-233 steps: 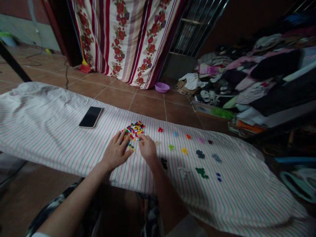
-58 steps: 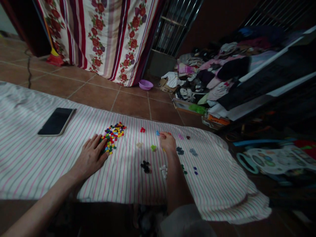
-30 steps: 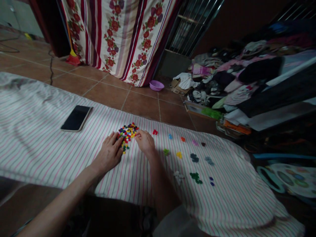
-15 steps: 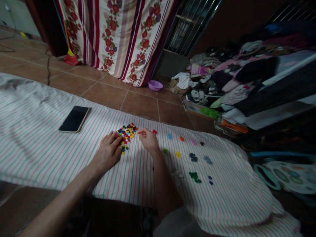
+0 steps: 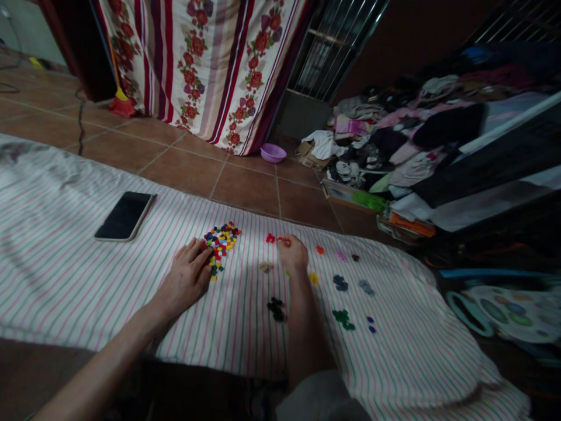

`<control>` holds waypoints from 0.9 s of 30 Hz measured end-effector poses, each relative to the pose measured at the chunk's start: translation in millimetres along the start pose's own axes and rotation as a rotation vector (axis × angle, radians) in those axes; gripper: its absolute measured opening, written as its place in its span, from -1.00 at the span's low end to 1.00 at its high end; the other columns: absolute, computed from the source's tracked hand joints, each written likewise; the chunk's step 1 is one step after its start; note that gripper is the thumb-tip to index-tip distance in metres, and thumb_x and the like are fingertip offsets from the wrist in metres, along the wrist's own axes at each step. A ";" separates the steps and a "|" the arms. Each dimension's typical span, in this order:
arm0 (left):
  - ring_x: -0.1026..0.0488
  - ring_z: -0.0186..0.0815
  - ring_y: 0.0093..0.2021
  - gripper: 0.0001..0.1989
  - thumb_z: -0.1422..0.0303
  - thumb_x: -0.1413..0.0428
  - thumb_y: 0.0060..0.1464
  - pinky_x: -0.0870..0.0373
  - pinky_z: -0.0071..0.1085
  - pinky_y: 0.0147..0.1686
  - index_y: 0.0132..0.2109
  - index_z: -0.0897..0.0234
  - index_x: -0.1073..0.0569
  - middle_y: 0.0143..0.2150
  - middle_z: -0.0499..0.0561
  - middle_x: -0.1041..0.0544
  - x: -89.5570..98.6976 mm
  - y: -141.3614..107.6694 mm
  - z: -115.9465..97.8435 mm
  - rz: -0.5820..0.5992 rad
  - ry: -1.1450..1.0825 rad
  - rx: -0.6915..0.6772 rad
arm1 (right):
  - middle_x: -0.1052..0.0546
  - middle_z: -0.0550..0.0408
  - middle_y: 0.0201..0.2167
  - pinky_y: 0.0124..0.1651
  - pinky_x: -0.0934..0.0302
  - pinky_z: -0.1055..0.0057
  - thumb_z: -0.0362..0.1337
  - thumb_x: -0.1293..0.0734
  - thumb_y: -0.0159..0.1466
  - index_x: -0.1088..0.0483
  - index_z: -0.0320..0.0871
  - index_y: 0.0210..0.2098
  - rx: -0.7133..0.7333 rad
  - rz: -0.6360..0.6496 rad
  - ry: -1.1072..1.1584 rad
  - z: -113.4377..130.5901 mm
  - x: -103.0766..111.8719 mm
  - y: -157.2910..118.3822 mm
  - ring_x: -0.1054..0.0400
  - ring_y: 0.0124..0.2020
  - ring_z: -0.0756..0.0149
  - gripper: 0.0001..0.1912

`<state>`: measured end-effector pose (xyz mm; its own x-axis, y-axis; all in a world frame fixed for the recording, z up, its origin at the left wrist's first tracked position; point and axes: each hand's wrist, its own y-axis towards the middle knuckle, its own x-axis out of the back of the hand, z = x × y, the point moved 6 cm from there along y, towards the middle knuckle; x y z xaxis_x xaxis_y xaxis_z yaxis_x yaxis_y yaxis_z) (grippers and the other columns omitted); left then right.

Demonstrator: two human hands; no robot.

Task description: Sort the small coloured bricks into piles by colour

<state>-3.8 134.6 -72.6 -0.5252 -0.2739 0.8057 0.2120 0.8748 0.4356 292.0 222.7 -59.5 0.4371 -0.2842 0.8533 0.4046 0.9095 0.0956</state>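
the right hand (image 5: 293, 254) pinches a red piece (image 5: 280, 238) beside the red cluster (image 5: 270, 238), near the striped cloth's (image 5: 236, 333) far edge; the left hand (image 5: 187, 277) lies open, touching the mixed pile (image 5: 224, 240).

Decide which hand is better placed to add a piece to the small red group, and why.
Probably the right hand: its fingertips, seemingly pinching a red piece, are close beside the red group. The left hand rests by the mixed pile, farther away.

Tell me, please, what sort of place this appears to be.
Probably a room in a home: a floral curtain hangs over the tiled floor, a broom stands beside it, and clothes lie heaped nearby.
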 end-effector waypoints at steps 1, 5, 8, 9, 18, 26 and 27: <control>-0.21 0.06 0.35 -0.55 0.24 0.14 0.31 -0.28 0.12 0.26 0.16 0.33 -0.45 0.27 0.26 -0.37 -0.2 0.0 -0.2 0.002 0.005 -0.003 | -0.64 0.04 -0.24 -0.13 -0.30 0.40 -0.30 -0.28 0.21 -0.55 -0.09 -0.24 -0.001 0.004 -0.006 -1.1 -0.7 0.6 -0.50 -0.17 0.22 -0.80; -0.22 0.06 0.34 -0.57 0.26 0.13 0.30 -0.29 0.14 0.24 0.15 0.31 -0.46 0.26 0.26 -0.39 -1.6 -0.2 0.5 -0.003 0.010 -0.002 | -0.64 0.07 -0.26 -0.13 -0.31 0.43 -0.34 -0.28 0.19 -0.57 -0.08 -0.23 0.029 0.031 0.007 -2.5 -5.3 2.8 -0.51 -0.19 0.25 -0.76; -0.23 0.06 0.34 -0.57 0.26 0.12 0.29 -0.30 0.16 0.24 0.16 0.27 -0.45 0.26 0.23 -0.39 -2.8 -0.1 0.9 -0.001 0.007 0.004 | -0.64 0.11 -0.27 -0.14 -0.31 0.44 -0.37 -0.26 0.18 -0.58 -0.04 -0.21 0.054 0.051 0.016 -3.5 -7.6 4.1 -0.50 -0.21 0.28 -0.71; -0.23 0.06 0.34 -0.57 0.25 0.11 0.29 -0.31 0.16 0.24 0.17 0.27 -0.45 0.26 0.23 -0.39 -2.9 0.0 0.8 0.001 0.006 0.006 | -0.64 0.11 -0.27 -0.14 -0.31 0.43 -0.37 -0.26 0.18 -0.58 -0.03 -0.21 0.062 0.055 0.017 -3.2 -7.5 4.3 -0.50 -0.21 0.28 -0.70; -0.21 0.03 0.35 -0.56 0.25 0.13 0.30 -0.30 0.10 0.27 0.17 0.31 -0.44 0.27 0.23 -0.38 -1.6 1.1 1.2 0.008 -0.005 0.021 | -0.60 -0.02 -0.13 0.08 -0.29 0.35 -0.38 -0.19 0.25 -0.57 -0.13 -0.12 0.249 -0.009 0.166 42.3 -6.0 -10.7 -0.48 -0.09 0.24 -0.65; -0.19 0.01 0.36 -0.56 0.26 0.14 0.31 -0.29 0.10 0.27 0.21 0.31 -0.37 0.27 0.24 -0.37 -7.9 -3.9 2.8 -0.029 -0.017 0.053 | -0.42 -0.11 0.22 0.37 -0.04 0.16 -0.33 -0.19 0.33 -0.44 -0.16 0.13 0.517 0.205 0.201 93.9 -66.6 -34.2 -0.20 0.31 0.18 -0.59; -0.20 0.01 0.36 -0.56 0.27 0.14 0.31 -0.28 0.11 0.27 0.22 0.31 -0.36 0.28 0.24 -0.37 -8.9 -4.8 2.9 -0.037 -0.016 0.055 | -0.39 -0.12 0.24 0.40 0.01 0.12 -0.32 -0.19 0.35 -0.43 -0.17 0.15 0.511 0.201 0.185 96.3 -72.2 -33.7 -0.15 0.34 0.16 -0.58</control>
<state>-2.5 134.0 -83.0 -0.5453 -0.3005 0.7825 0.1467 0.8849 0.4421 169.5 241.8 -74.9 0.6168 -0.0972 0.7811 -0.1202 0.9691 0.2156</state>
